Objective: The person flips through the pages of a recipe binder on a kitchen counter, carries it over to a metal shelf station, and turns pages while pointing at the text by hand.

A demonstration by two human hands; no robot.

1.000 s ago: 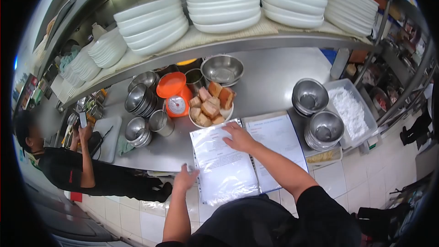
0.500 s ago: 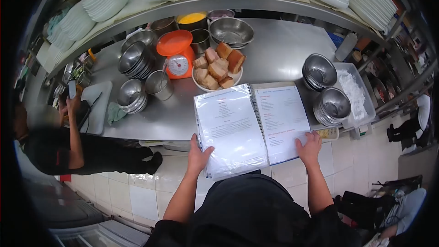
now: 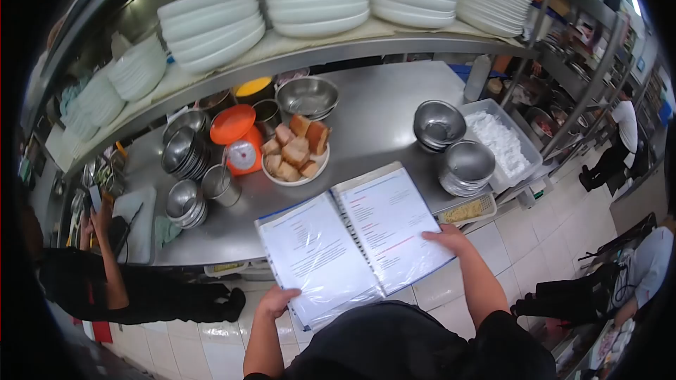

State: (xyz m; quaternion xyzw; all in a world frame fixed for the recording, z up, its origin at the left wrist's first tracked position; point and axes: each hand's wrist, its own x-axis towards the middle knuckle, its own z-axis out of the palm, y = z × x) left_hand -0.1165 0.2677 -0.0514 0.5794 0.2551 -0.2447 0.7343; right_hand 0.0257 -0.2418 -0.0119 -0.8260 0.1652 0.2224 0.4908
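Observation:
An open ring binder (image 3: 318,256) with printed pages in clear plastic sleeves lies tilted in front of me, its top edge over the front of the steel counter. My left hand (image 3: 276,302) grips its lower left edge, thumb on the page and fingers behind. At the right edge, my right hand (image 3: 449,241) holds it the same way, closed around the cover. Just beyond the binder stands a white bowl (image 3: 324,164) of cooked pork belly chunks (image 3: 296,151). An orange kitchen scale (image 3: 243,156) is beside that bowl.
Metal bowls stand in stacks at left (image 3: 185,200) and right (image 3: 468,162). A plastic tub of white powder (image 3: 500,144) sits at the right end. White dishes (image 3: 317,3) fill the overhead shelf. One person (image 3: 105,274) at left holds a phone; others stand at right.
The view has turned and tilted up, showing more of the shelf. The binder has rotated in view and shifted left and down, with both hands still holding it.

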